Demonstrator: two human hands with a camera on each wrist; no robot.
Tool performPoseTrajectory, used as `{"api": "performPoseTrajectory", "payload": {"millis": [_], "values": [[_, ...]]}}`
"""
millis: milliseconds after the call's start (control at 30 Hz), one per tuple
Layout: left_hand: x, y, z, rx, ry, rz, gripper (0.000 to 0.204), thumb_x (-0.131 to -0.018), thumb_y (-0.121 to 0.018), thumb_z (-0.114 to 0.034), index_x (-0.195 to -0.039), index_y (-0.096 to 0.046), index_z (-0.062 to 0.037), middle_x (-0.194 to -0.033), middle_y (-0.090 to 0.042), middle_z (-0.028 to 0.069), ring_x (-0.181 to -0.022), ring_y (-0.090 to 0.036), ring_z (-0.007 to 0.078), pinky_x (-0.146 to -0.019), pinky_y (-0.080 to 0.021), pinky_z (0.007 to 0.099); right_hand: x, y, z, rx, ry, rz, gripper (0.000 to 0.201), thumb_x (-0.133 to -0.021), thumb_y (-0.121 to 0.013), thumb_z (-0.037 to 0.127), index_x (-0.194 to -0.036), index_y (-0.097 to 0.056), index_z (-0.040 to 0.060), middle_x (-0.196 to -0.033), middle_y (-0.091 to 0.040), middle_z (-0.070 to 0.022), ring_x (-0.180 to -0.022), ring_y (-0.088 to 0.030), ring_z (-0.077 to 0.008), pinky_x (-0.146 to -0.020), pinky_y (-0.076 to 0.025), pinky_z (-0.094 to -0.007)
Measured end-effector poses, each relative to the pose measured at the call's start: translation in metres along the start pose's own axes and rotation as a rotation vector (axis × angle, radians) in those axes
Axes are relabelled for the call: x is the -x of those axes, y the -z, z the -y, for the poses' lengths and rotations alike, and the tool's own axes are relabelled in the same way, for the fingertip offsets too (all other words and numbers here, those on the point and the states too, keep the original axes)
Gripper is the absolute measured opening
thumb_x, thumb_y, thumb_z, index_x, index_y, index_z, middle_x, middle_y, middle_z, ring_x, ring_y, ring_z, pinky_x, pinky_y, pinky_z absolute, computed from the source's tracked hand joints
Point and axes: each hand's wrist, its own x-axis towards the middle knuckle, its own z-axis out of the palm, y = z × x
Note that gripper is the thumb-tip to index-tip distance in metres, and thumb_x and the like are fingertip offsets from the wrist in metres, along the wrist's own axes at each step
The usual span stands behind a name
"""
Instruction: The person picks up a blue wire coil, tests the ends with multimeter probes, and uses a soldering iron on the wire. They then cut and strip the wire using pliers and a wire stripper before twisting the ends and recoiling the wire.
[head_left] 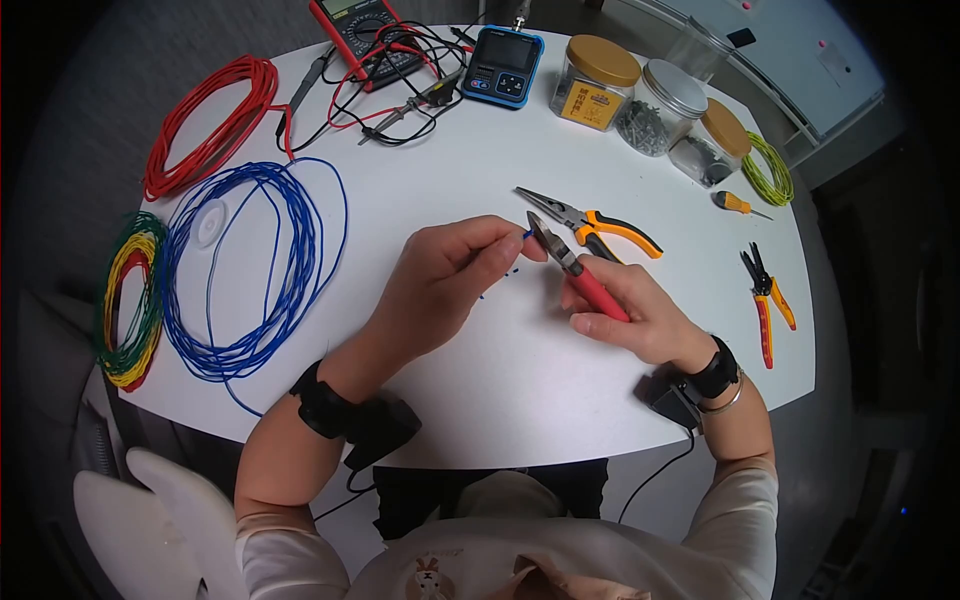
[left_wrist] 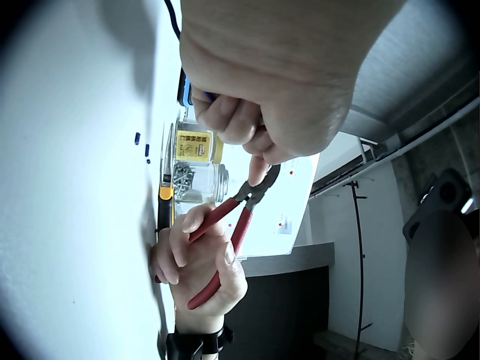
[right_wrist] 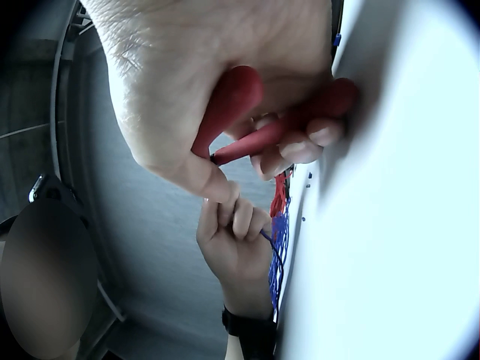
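Note:
My right hand point(head_left: 635, 315) grips red-handled cutting pliers point(head_left: 598, 293) above the middle of the table, thumb on one side and fingers curled round the handles. Their dark jaws reach up to the fingertips of my left hand point(head_left: 450, 275). That hand pinches a blue wire, its end point(head_left: 529, 234) just showing beside the jaws. In the right wrist view a length of the blue wire point(right_wrist: 266, 236) runs out from the curled left fingers. Small blue pieces point(left_wrist: 137, 139) lie on the table below the hands.
Orange-handled long-nose pliers point(head_left: 625, 232) lie behind the hands. Coils of blue point(head_left: 300, 215), red point(head_left: 262, 95) and green-yellow wire are at the left. A multimeter point(head_left: 370, 40), blue tester point(head_left: 503, 66) and several jars point(head_left: 648, 115) stand at the back. A screwdriver point(head_left: 735, 203) and wire strippers point(head_left: 763, 290) lie right.

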Motion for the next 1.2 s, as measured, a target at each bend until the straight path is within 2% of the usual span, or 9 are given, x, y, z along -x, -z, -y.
{"api": "performPoseTrajectory", "payload": {"millis": [267, 367, 467, 633, 733, 767, 833, 933, 1200], "values": [[-0.001, 0.000, 0.001, -0.029, -0.009, -0.024, 0.026, -0.094, -0.046, -0.019, -0.095, -0.065, -0.0018, -0.054, -0.036, -0.0085, -0.048, -0.025, 0.0007, -0.045, -0.019, 0.0185, -0.001, -0.005, 0.003, -0.023, -0.012, -0.027, 0.016, -0.081, -0.061, 0.018, -0.079, -0.051, 0.0056, -0.064, -0.044, -0.0025, -0.058, -0.041, -0.0139, -0.057, -0.034, -0.0273], [-0.001, 0.001, -0.001, 0.019, 0.077, -0.004, 0.026, -0.094, -0.045, -0.019, -0.096, -0.064, -0.0016, -0.054, -0.036, -0.0086, -0.049, -0.027, 0.0009, -0.045, -0.020, 0.0181, 0.000, -0.005, 0.004, -0.046, -0.018, -0.033, 0.016, -0.081, -0.061, 0.017, -0.078, -0.051, 0.0052, -0.065, -0.044, -0.0025, -0.059, -0.040, -0.0135, -0.057, -0.034, -0.0273], [-0.002, 0.001, 0.002, 0.001, 0.038, -0.008, 0.026, -0.095, -0.044, -0.019, -0.094, -0.063, -0.0018, -0.055, -0.036, -0.0081, -0.049, -0.028, 0.0010, -0.046, -0.022, 0.0178, 0.000, -0.005, 0.003, -0.062, -0.023, -0.041, 0.017, -0.082, -0.061, 0.017, -0.079, -0.051, 0.0048, -0.065, -0.044, -0.0027, -0.060, -0.040, -0.0130, -0.057, -0.033, -0.0271], [-0.002, 0.000, 0.002, -0.022, 0.079, 0.009, 0.027, -0.096, -0.042, -0.020, -0.089, -0.061, -0.0022, -0.055, -0.036, -0.0072, -0.049, -0.029, 0.0012, -0.046, -0.024, 0.0183, 0.000, -0.002, 0.005, -0.049, -0.081, -0.034, 0.019, -0.082, -0.062, 0.019, -0.079, -0.051, 0.0042, -0.067, -0.045, -0.0025, -0.061, -0.040, -0.0123, -0.057, -0.033, -0.0275], [-0.001, 0.001, 0.000, -0.092, 0.048, -0.010, 0.027, -0.096, -0.042, -0.021, -0.088, -0.061, -0.0023, -0.054, -0.036, -0.0072, -0.049, -0.029, 0.0012, -0.046, -0.023, 0.0183, 0.001, 0.002, 0.002, 0.040, -0.090, -0.024, 0.020, -0.082, -0.062, 0.021, -0.088, -0.055, 0.0038, -0.072, -0.050, -0.0026, -0.065, -0.045, -0.0124, -0.060, -0.036, -0.0266], [-0.001, 0.001, -0.003, -0.114, 0.036, -0.023, 0.028, -0.096, -0.043, -0.021, -0.089, -0.062, -0.0023, -0.054, -0.036, -0.0073, -0.049, -0.029, 0.0012, -0.046, -0.023, 0.0184, 0.002, 0.003, 0.003, -0.019, -0.075, -0.030, 0.023, -0.083, -0.062, 0.022, -0.093, -0.055, 0.0036, -0.075, -0.052, -0.0031, -0.068, -0.047, -0.0127, -0.063, -0.038, -0.0263], [0.000, 0.002, -0.006, -0.117, 0.038, -0.037, 0.027, -0.095, -0.043, -0.021, -0.089, -0.063, -0.0028, -0.054, -0.036, -0.0073, -0.050, -0.029, 0.0011, -0.046, -0.023, 0.0183, 0.001, 0.004, 0.006, -0.136, -0.043, -0.038, 0.030, -0.084, -0.061, 0.024, -0.104, -0.055, 0.0031, -0.080, -0.055, -0.0039, -0.073, -0.052, -0.0133, -0.067, -0.041, -0.0258], [0.000, 0.002, -0.007, -0.120, 0.021, -0.068, 0.027, -0.095, -0.044, -0.020, -0.090, -0.064, -0.0033, -0.054, -0.037, -0.0073, -0.050, -0.030, 0.0011, -0.047, -0.022, 0.0182, 0.003, 0.009, 0.004, -0.072, 0.042, 0.020, 0.044, -0.085, -0.061, 0.026, -0.120, -0.049, 0.0019, -0.091, -0.059, -0.0057, -0.083, -0.055, -0.0154, -0.076, -0.043, -0.0261], [0.002, 0.000, -0.005, -0.145, -0.056, -0.092, 0.026, -0.094, -0.044, -0.020, -0.089, -0.064, -0.0037, -0.056, -0.040, -0.0066, -0.051, -0.031, 0.0013, -0.047, -0.024, 0.0187, 0.006, 0.003, 0.004, -0.145, -0.050, -0.052, 0.048, -0.086, -0.061, 0.027, -0.123, -0.047, 0.0002, -0.099, -0.060, -0.0075, -0.090, -0.055, -0.0169, -0.082, -0.043, -0.0274]]}}
